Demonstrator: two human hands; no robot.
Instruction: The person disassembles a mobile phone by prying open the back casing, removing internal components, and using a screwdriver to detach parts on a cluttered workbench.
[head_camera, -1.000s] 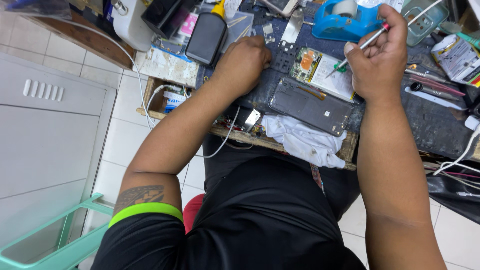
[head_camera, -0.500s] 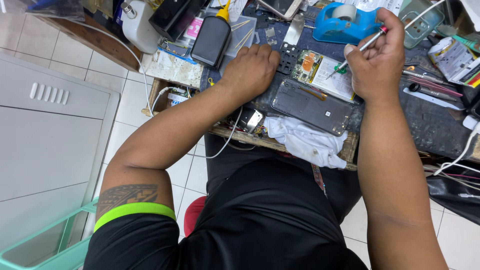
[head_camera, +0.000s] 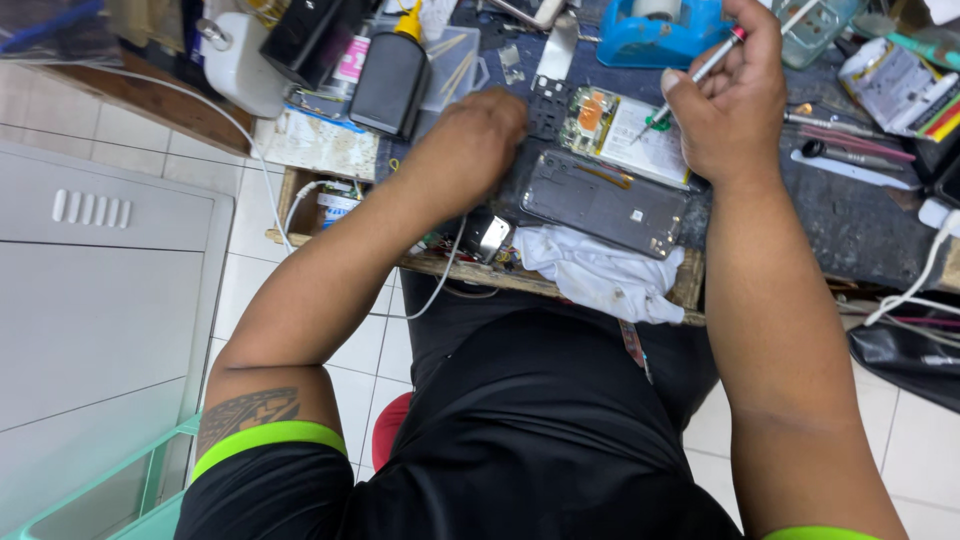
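Two parts lie apart: we see the phone (head_camera: 603, 203) opened at bench centre, board (head_camera: 622, 125) at its 12 o'clock. Right hand (head_camera: 735, 100) fingers grip a screwdriver (head_camera: 697, 73); left hand (head_camera: 470, 150) fingers curl down, contents unclear. Reassembly remains.

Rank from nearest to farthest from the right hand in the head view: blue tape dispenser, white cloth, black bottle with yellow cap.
From the right hand:
1. Blue tape dispenser, just above-left.
2. White cloth, below at the bench edge.
3. Black bottle with yellow cap, far left.

Slim red-tipped screwdriver (head_camera: 700, 70), tilted, tip down over opened grey phone (head_camera: 605, 203) lying flat on bench.
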